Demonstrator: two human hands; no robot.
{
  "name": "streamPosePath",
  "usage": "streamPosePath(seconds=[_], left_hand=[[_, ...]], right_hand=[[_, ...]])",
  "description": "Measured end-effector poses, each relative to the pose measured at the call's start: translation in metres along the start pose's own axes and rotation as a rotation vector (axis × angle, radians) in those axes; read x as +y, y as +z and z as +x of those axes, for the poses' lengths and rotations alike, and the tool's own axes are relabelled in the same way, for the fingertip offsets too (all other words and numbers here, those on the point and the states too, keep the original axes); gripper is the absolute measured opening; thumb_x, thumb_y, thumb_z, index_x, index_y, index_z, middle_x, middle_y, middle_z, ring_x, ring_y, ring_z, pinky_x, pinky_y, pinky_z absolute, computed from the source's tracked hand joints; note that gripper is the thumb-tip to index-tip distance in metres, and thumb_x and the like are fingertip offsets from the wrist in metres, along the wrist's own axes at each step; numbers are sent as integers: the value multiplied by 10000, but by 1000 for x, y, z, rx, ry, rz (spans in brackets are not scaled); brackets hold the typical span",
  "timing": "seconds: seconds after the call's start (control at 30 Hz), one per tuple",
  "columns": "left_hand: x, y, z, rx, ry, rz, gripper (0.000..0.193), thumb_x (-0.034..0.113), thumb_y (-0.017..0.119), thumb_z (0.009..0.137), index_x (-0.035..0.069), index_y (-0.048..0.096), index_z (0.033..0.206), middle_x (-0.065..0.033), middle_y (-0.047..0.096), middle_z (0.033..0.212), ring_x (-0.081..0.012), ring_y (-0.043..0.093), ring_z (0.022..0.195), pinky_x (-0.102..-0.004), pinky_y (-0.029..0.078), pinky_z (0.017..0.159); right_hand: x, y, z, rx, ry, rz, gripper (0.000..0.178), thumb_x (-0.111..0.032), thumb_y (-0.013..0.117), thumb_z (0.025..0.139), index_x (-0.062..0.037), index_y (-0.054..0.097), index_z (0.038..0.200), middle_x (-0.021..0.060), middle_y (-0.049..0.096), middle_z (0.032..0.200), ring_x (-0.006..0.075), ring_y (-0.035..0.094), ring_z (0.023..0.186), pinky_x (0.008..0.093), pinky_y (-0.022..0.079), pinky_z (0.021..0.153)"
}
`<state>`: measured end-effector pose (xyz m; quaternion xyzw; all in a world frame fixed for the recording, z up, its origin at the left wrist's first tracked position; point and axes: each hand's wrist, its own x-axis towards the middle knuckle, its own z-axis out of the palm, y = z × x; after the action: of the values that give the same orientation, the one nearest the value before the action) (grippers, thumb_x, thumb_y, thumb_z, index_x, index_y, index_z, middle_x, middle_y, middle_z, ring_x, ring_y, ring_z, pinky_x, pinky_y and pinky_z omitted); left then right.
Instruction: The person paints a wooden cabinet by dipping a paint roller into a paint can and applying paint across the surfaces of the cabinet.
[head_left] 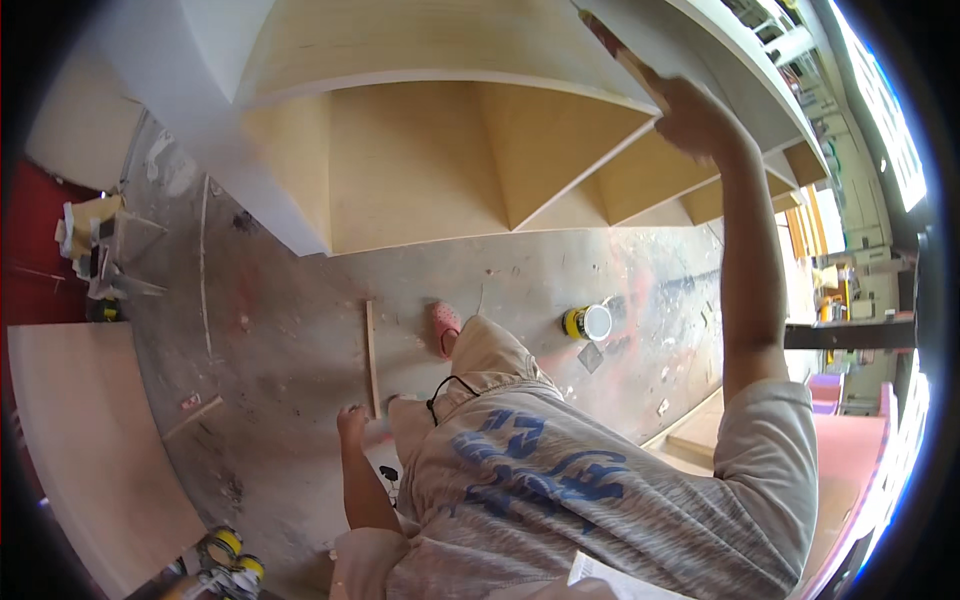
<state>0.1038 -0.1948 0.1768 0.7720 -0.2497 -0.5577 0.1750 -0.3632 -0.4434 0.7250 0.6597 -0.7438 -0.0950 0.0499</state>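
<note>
My right hand (700,118) is raised at the upper right, closed round the light handle of a paintbrush (625,62). The brush's reddish-brown far end reaches up over the top board of a large wooden shelf unit (410,160). Pale or white finish covers the unit's edges and left end, while bare plywood shows inside its open compartments. My left hand (352,422) hangs low by my side with its fingers curled. It is beside a thin wooden strip (372,355) on the floor, and whether anything is in it is hidden.
A white-topped can (597,322) with a yellow and black side stands on the paint-stained floor (290,330). A large pale panel (90,440) stands at the left. Yellow-ended cans or rolls (225,545) sit at the lower left. A pink panel (850,460) is at the right.
</note>
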Motion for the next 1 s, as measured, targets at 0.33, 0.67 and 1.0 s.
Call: streamPosePath(seconds=[0.33, 0.67, 1.0], left_hand=[[-35, -55, -1, -305, 32, 567, 296, 220, 577, 707, -41, 592, 845, -109, 596, 662, -188, 562, 615, -299, 433, 583], [-38, -21, -11, -121, 83, 243, 270, 212, 565, 724, -15, 592, 868, -92, 596, 697, -177, 570, 599, -315, 445, 563], [-182, 44, -8, -16, 349, 352, 143, 193, 586, 675, 58, 544, 652, -121, 565, 677, -279, 556, 641, -389, 438, 569]], right_hand=[[-5, -33, -297, -82, 167, 321, 613, 39, 496, 675, -119, 348, 1249, 198, 523, 730, 339, 526, 688, 369, 409, 656], [35, -17, -274, 31, 142, 272, 570, -35, 543, 723, -150, 362, 1251, 198, 562, 956, 212, 529, 690, 269, 422, 715], [54, 14, 81, 62, 16, 203, 476, -155, 535, 769, -127, 408, 1226, 45, 547, 612, 120, 469, 438, 288, 410, 420]])
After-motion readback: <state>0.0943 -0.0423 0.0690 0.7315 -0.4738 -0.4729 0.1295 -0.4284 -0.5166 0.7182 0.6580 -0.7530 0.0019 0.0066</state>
